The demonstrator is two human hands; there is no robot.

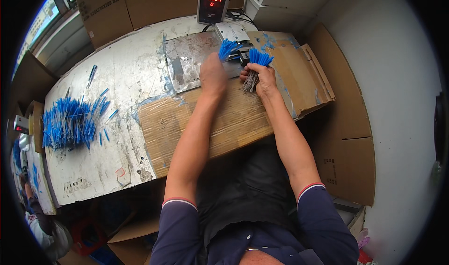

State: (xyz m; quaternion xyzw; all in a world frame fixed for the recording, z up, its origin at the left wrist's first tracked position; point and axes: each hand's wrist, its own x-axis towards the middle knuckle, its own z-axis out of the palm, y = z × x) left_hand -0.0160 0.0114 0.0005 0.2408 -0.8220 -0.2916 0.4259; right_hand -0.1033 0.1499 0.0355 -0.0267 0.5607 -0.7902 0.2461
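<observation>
In front of the red-digit display (213,5), blue-tipped wire bundles (260,57) are grasped by left hand (214,75) and right hand (264,79), while leftward of it a large wire heap (70,123) is left untaken.

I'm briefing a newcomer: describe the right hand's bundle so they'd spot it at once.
At the far edge of the white worktable stands a display box with red digits. Nearer the person, the right hand grips the blue-tipped bundle. Unlike the bunch at the left hand, its grey strands stick out below.
</observation>
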